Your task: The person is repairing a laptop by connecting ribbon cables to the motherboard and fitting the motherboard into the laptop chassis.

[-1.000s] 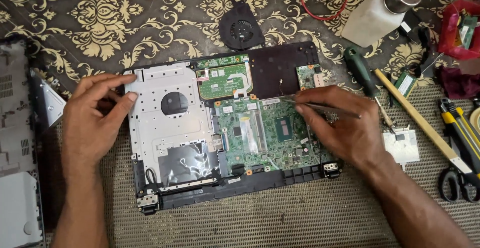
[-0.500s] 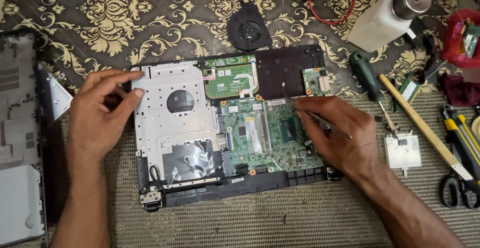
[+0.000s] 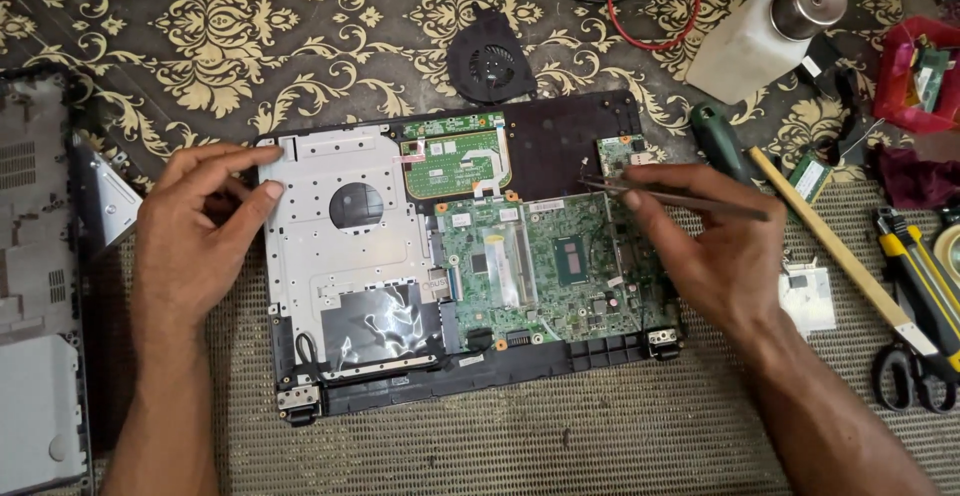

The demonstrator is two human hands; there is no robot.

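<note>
An opened laptop base (image 3: 520, 371) lies in the middle, with a green motherboard (image 3: 545, 261) and a silver metal plate (image 3: 340, 246) exposed. My left hand (image 3: 195, 231) rests on the plate's left edge, fingers spread, holding nothing. My right hand (image 3: 700, 236) holds thin metal tweezers (image 3: 680, 199), whose tips point left at a small green board (image 3: 620, 151) near the base's upper right corner. A second green board (image 3: 455, 156) sits at the top centre of the base.
A black fan (image 3: 490, 59) lies above the laptop. A white bottle (image 3: 760, 36), green-handled screwdriver (image 3: 722, 141), wooden stick (image 3: 840, 251), yellow knife (image 3: 915, 266) and scissors (image 3: 915, 376) lie at the right. A grey laptop cover (image 3: 35, 286) lies at the left.
My right hand has lifted slightly off the motherboard and now shows the tweezers held level, tips at the small board. My left hand stays on the plate's edge.
</note>
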